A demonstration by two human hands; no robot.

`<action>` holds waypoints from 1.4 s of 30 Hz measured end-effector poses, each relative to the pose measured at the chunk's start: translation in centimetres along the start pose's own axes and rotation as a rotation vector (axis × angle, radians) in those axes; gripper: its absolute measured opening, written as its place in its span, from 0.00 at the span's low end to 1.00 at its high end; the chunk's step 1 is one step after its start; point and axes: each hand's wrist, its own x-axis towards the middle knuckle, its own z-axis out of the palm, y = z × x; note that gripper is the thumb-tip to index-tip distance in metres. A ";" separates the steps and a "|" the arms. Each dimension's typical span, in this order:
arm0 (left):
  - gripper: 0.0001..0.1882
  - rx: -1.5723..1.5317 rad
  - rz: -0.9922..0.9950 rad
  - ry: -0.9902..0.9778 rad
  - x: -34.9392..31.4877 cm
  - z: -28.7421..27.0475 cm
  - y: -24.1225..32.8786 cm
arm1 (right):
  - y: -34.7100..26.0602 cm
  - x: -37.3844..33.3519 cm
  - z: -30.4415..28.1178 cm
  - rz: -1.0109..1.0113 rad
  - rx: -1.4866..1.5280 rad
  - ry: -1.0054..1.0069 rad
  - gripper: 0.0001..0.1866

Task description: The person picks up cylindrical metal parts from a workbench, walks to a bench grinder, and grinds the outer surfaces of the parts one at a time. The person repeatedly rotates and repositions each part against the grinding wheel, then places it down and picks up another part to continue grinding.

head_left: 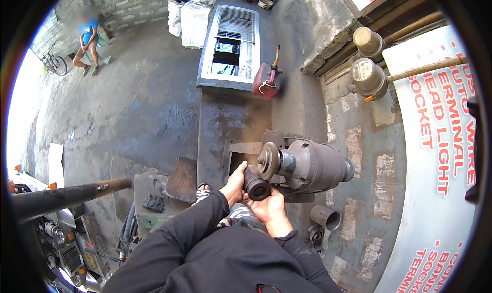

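Note:
Both my hands grip a dark cylindrical metal part (257, 189) with a round recess in the end facing me. My left hand (235, 184) wraps its left side, thumb pointing up along it. My right hand (268, 206) cups it from below and the right. Just beyond the part, close to its far end, is a round wheel (267, 160) on the shaft of a grey electric motor (318, 166). Whether part and wheel touch is hard to see. Brownish dust hangs above the wheel.
A metal stand (245, 148) carries the motor. An open metal cylinder (325, 218) lies right of my hands. A red jug (267, 81) stands ahead by a white-framed window panel (230, 47). A thick pipe (77, 193) juts in from the left. A person (88, 39) sits far left.

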 end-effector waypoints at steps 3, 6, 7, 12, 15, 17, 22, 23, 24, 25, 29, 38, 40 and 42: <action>0.30 0.116 0.028 0.105 -1.0 1.1 0.5 | -0.1 0.0 -0.4 -0.008 0.099 0.028 0.26; 0.30 0.131 0.097 0.154 -1.6 2.5 0.5 | -0.3 -0.4 -0.5 -0.022 0.165 0.049 0.26; 0.30 0.125 0.104 0.149 -1.6 2.7 0.4 | -0.5 -0.6 -0.5 -0.020 0.177 0.048 0.27; 0.30 0.009 0.057 0.078 -1.2 2.3 -1.0 | -1.4 -1.2 0.2 -0.016 0.024 0.114 0.27; 0.33 -0.105 0.029 0.017 -0.8 1.3 -1.5 | -1.3 -0.9 0.8 0.005 -0.067 0.115 0.27; 0.33 -0.281 0.073 -0.071 -0.8 0.8 -1.8 | -1.0 -0.5 1.1 -0.003 -0.138 0.080 0.28; 0.35 -0.328 0.112 -0.114 -0.9 -0.2 -1.8 | -0.1 -0.5 1.3 -0.008 -0.207 0.022 0.29; 0.35 -0.288 0.115 -0.095 -0.9 -0.3 -1.8 | -0.1 -0.7 1.3 -0.010 -0.203 -0.016 0.29; 0.34 -0.273 0.100 -0.073 -0.8 -0.3 -1.9 | 0.0 -0.9 1.2 -0.016 -0.180 0.008 0.29; 0.34 -0.256 0.131 -0.133 -0.7 -0.2 -1.9 | 0.1 -1.2 1.1 -0.018 -0.165 0.010 0.29; 0.30 -0.117 0.129 -0.074 -0.4 0.2 -2.1 | 0.2 -2.3 0.5 -0.051 -0.069 0.029 0.28; 0.31 -0.145 0.178 -0.118 -1.9 -0.7 -3.7 | 0.9 -3.8 -1.3 0.027 0.012 -0.078 0.31; 0.34 -0.127 0.150 -0.149 -3.2 -1.9 -5.4 | 2.1 -4.9 -2.5 0.071 0.000 -0.042 0.32; 0.36 -0.083 0.119 -0.194 -4.4 -2.9 -7.5 | 3.1 -6.7 -4.3 0.110 0.092 -0.031 0.34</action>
